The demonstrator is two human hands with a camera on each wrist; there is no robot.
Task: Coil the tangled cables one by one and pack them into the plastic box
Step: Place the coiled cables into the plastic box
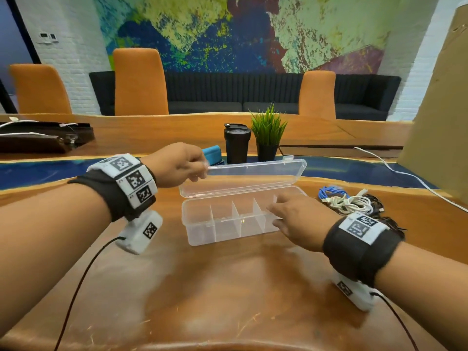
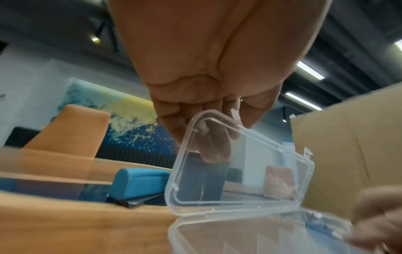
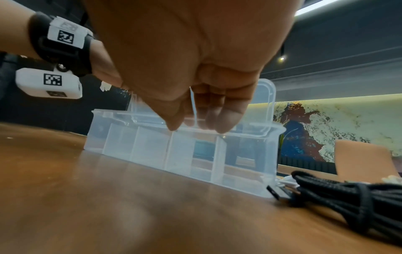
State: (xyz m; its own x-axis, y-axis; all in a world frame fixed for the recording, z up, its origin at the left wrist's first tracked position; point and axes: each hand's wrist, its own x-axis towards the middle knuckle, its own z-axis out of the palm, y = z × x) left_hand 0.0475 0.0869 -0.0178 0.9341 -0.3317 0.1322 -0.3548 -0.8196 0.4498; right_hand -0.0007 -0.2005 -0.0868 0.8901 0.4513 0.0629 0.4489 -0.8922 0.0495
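Observation:
A clear plastic box (image 1: pixel 200 233) with several divided compartments, all bare, sits mid-table. Its hinged lid (image 1: pixel 243 178) stands raised. My left hand (image 1: pixel 202 168) pinches the lid's upper left corner; in the left wrist view the thumb lies in front of the lid (image 2: pixel 250 180) and the fingers (image 2: pixel 215 147) show through it. My right hand (image 1: pixel 278 209) rests with straight, spread fingers on the box's right end, the fingertips (image 3: pixel 224 123) touching the rim of the box (image 3: pixel 152 149). A tangle of blue, white and black cables (image 1: pixel 349 202) lies right of the box. The black cable (image 3: pixel 348 194) is beside my right wrist.
Behind the box stand a black tumbler (image 1: pixel 236 145), a small potted plant (image 1: pixel 268 133) and a blue case (image 1: pixel 212 153). A big cardboard box (image 1: pixel 440 122) rises at the right with a white cord (image 1: pixel 405 173) running past it. A dark bag (image 1: pixel 43 138) lies far left.

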